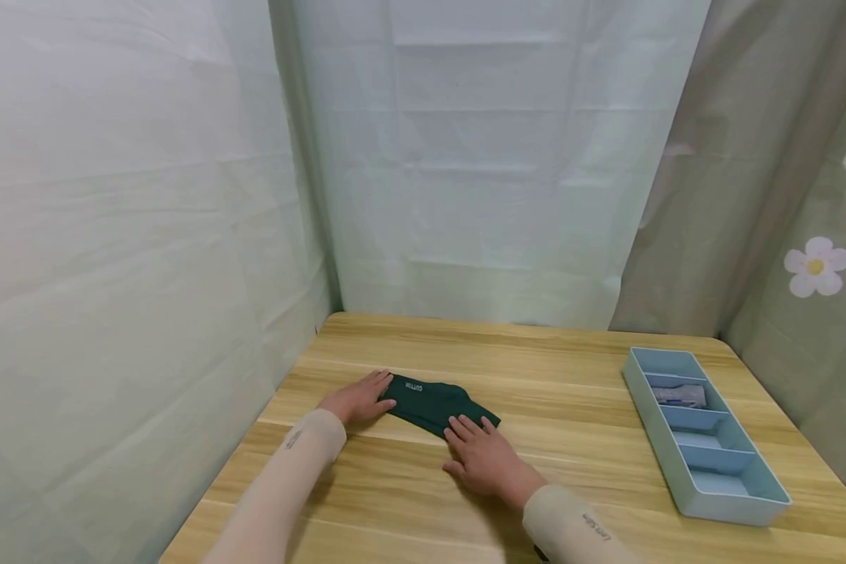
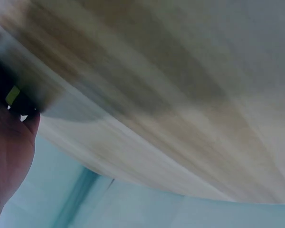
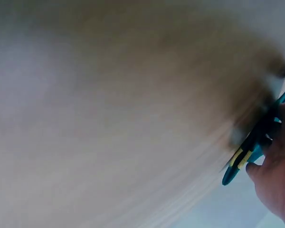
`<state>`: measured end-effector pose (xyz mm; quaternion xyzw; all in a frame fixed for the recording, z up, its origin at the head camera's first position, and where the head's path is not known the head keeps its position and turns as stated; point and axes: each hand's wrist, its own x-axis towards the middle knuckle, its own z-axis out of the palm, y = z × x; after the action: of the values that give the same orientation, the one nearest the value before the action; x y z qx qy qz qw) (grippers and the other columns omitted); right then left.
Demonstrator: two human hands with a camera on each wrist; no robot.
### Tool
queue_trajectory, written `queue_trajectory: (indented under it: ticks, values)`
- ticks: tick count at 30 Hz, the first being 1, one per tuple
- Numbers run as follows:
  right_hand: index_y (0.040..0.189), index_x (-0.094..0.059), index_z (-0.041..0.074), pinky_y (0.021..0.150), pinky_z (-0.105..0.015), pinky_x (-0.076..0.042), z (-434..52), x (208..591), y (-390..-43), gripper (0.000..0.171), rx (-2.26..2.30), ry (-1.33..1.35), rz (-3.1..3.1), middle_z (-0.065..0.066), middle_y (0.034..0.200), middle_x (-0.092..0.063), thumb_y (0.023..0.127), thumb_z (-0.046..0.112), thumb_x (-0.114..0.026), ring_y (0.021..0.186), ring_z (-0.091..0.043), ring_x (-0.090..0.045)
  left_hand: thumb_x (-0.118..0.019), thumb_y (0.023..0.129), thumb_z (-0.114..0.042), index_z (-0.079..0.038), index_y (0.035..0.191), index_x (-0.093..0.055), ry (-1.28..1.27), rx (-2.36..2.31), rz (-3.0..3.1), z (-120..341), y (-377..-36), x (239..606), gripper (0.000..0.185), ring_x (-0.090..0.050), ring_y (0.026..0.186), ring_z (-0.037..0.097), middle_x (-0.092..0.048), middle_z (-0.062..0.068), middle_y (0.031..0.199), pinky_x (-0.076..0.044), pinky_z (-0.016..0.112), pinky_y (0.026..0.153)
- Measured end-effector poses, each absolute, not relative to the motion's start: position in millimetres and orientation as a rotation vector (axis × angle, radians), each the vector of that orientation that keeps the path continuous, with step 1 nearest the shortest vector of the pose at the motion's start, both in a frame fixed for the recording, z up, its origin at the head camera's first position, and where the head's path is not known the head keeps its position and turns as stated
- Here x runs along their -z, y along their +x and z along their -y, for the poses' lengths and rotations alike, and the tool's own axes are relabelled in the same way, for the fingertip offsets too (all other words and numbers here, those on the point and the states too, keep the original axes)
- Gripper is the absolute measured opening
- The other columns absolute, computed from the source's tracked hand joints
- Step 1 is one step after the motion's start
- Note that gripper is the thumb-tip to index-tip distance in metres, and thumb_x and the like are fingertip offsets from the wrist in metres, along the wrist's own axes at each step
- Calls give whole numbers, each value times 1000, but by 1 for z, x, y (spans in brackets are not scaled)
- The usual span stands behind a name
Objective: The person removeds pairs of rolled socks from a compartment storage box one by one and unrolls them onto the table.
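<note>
A dark green sock [image 1: 430, 403] with pale lettering reading COTTON near its left end lies flat on the wooden table. My left hand [image 1: 359, 398] rests at that lettered end, fingers extended over its edge. Across the sock's near right part lie the outstretched fingers of my right hand [image 1: 485, 458], its thumb spread to the side. In the left wrist view my left hand [image 2: 9, 147] appears only partly, beside dark fabric with a yellow mark. The right wrist view shows my right hand [image 3: 278, 175] at the edge, against dark and teal fabric with yellow marks.
A pale blue divided tray [image 1: 666, 462] stands on the right side of the wooden table [image 1: 366, 501]. One of its compartments holds a grey folded bundle [image 1: 680, 395]. Pale cloth curtains [image 1: 493, 196] hang behind the table and along the left.
</note>
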<state>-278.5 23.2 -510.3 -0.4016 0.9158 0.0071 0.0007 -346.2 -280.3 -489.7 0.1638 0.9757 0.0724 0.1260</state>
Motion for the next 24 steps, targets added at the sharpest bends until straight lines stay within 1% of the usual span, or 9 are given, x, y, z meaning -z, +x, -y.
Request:
queue_trajectory:
  ticks: [8, 11, 13, 15, 18, 20, 24]
  values:
    - [150, -47, 21, 114, -57, -24, -44, 506, -285, 57, -60, -1282, -2864, -9, 159, -33, 103, 53, -42, 145, -27, -30, -44, 105, -42, -1, 156, -24, 459, -238, -2846, 282, -343, 496, 68, -14, 150, 33, -18, 17, 163, -19, 46, 119]
    - [149, -49, 23, 114, -57, -24, -50, 505, -287, 55, -40, -1288, -2862, -12, 159, -32, 103, 52, -42, 145, -27, -30, -42, 105, -43, -2, 157, -22, 455, -241, -2843, 282, -344, 499, 69, -12, 150, 33, -17, 17, 163, -18, 45, 119]
    - [146, -52, 23, 114, -57, -24, -54, 503, -288, 53, -25, -1299, -2871, -14, 158, -32, 102, 51, -44, 145, -29, -31, -43, 106, -42, -1, 156, -22, 454, -253, -2843, 282, -344, 498, 69, -12, 150, 34, -16, 18, 163, -18, 45, 119]
    - [143, -56, 22, 114, -58, -24, -57, 500, -289, 51, -16, -1306, -2881, -15, 157, -34, 102, 50, -46, 144, -30, -32, -42, 106, -42, -1, 157, -22, 445, -250, -2845, 282, -343, 496, 69, -12, 150, 33, -16, 17, 163, -18, 45, 119]
    - [138, -62, 21, 113, -58, -26, -60, 498, -290, 47, -20, -1322, -2893, -13, 154, -40, 101, 48, -49, 142, -30, -36, -44, 106, -41, 0, 156, -23, 437, -261, -2847, 284, -341, 494, 68, -14, 150, 34, -17, 18, 163, -19, 47, 118]
    - [137, -63, 22, 112, -57, -27, -62, 498, -292, 46, -39, -1328, -2896, -11, 153, -43, 102, 48, -48, 141, -29, -38, -43, 106, -43, -1, 157, -22, 430, -242, -2850, 287, -340, 495, 69, -13, 150, 32, -16, 17, 163, -18, 46, 119]
    - [136, -63, 22, 112, -56, -29, -65, 498, -295, 46, -70, -1325, -2895, -10, 150, -46, 102, 48, -47, 139, -27, -41, -42, 106, -42, 1, 156, -21, 460, -257, -2851, 289, -338, 496, 69, -12, 150, 35, -16, 20, 163, -17, 46, 119]
